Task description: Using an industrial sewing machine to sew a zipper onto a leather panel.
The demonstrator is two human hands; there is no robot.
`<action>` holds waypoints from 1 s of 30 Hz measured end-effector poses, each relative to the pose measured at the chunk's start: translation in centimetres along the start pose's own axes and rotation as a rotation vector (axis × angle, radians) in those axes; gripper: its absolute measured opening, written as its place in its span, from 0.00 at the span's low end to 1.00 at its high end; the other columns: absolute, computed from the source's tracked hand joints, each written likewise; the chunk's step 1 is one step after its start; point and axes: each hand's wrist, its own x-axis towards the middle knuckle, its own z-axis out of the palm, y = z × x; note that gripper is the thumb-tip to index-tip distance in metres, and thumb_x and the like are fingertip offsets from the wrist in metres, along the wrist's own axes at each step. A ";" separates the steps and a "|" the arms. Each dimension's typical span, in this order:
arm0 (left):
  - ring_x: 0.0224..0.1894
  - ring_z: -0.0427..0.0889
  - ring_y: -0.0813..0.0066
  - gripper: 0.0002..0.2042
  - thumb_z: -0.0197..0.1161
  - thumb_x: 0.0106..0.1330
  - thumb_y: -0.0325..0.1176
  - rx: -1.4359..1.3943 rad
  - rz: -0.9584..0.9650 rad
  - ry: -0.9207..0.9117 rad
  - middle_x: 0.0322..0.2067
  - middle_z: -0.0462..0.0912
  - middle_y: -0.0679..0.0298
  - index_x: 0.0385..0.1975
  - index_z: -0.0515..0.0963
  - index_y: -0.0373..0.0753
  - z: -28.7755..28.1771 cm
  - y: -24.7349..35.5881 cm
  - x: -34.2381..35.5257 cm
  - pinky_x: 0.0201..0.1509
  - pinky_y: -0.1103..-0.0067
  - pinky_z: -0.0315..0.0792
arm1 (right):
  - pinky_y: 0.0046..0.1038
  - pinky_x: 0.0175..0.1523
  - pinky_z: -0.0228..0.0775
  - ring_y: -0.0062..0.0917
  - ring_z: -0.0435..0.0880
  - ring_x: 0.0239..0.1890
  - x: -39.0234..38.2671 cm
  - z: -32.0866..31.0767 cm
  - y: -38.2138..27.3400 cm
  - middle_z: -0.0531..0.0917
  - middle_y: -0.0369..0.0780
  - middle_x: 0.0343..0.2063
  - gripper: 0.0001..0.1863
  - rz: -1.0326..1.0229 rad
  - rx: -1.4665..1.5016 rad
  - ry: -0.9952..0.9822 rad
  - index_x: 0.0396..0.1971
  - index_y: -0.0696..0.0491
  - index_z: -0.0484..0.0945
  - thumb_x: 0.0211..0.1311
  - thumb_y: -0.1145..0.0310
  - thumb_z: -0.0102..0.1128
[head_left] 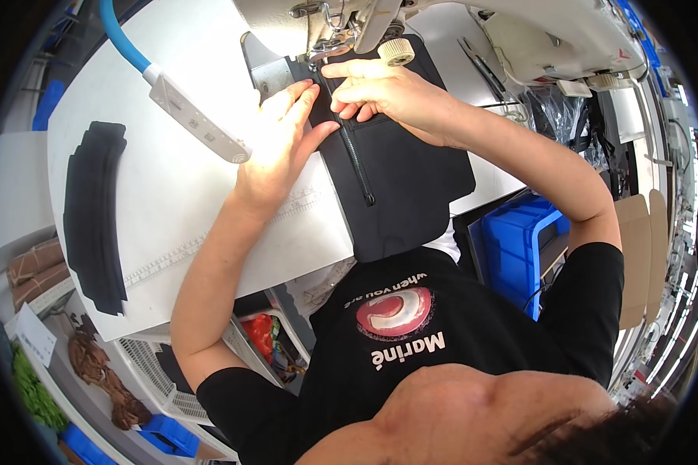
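At one o'clock, black cloth (411, 182) with a zipper (355, 161) lies partly under the sewing machine (551, 39). The left hand (275, 143) rests there, thumb spread wide; the right hand (399, 94) points its index finger, grip unclear. Fingers drifting under the foot (314, 65) could get pinched.

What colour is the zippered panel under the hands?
The zippered panel is black, seen best in the head view.

Open tabletop (171, 201) left, lamp (190, 116) jutting over it, sewing machine (535, 35) blocking ahead
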 end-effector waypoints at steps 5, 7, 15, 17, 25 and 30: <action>0.47 0.78 0.63 0.23 0.72 0.51 0.33 0.026 0.047 -0.001 0.49 0.78 0.58 0.48 0.77 0.35 0.0 -0.4 0.1 0.51 0.73 0.71 | 0.23 0.43 0.69 0.24 0.78 0.39 0.4 -0.2 0.3 0.79 0.45 0.37 0.30 -0.032 -0.051 0.008 0.61 0.65 0.63 0.58 0.67 0.49; 0.46 0.78 0.63 0.23 0.72 0.51 0.33 0.009 0.071 -0.011 0.49 0.78 0.58 0.48 0.77 0.36 0.0 -0.5 0.2 0.51 0.73 0.71 | 0.23 0.42 0.70 0.24 0.78 0.38 0.5 -0.4 0.5 0.80 0.45 0.36 0.29 -0.039 -0.052 0.000 0.60 0.64 0.64 0.58 0.67 0.50; 0.45 0.78 0.64 0.24 0.74 0.47 0.33 0.063 0.033 -0.082 0.48 0.79 0.57 0.46 0.78 0.35 -0.5 0.0 0.6 0.49 0.73 0.70 | 0.28 0.39 0.72 0.27 0.81 0.34 0.7 -2.9 2.2 0.82 0.42 0.35 0.14 -0.432 -0.434 0.211 0.36 0.60 0.80 0.64 0.64 0.51; 0.44 0.79 0.63 0.25 0.75 0.45 0.34 0.094 0.031 -0.091 0.47 0.79 0.56 0.46 0.78 0.35 -0.6 0.3 0.8 0.48 0.73 0.70 | 0.38 0.53 0.67 0.36 0.76 0.49 1.3 -3.1 3.1 0.80 0.46 0.42 0.24 -0.653 -0.856 0.303 0.37 0.61 0.79 0.64 0.51 0.52; 0.49 0.77 0.64 0.23 0.73 0.50 0.36 0.041 -0.140 -0.158 0.52 0.76 0.57 0.48 0.79 0.40 -0.6 1.0 0.5 0.53 0.74 0.71 | 0.46 0.70 0.45 0.40 0.55 0.68 2.8 -3.3 5.0 0.68 0.51 0.59 0.42 -0.718 -1.341 0.201 0.52 0.63 0.69 0.61 0.34 0.42; 0.49 0.76 0.63 0.24 0.74 0.48 0.36 0.044 -0.079 -0.095 0.51 0.76 0.56 0.48 0.79 0.41 -0.4 1.1 0.5 0.51 0.73 0.72 | 0.46 0.70 0.45 0.41 0.56 0.68 2.6 -3.5 4.7 0.67 0.50 0.59 0.42 -0.658 -1.362 0.142 0.53 0.63 0.69 0.61 0.35 0.42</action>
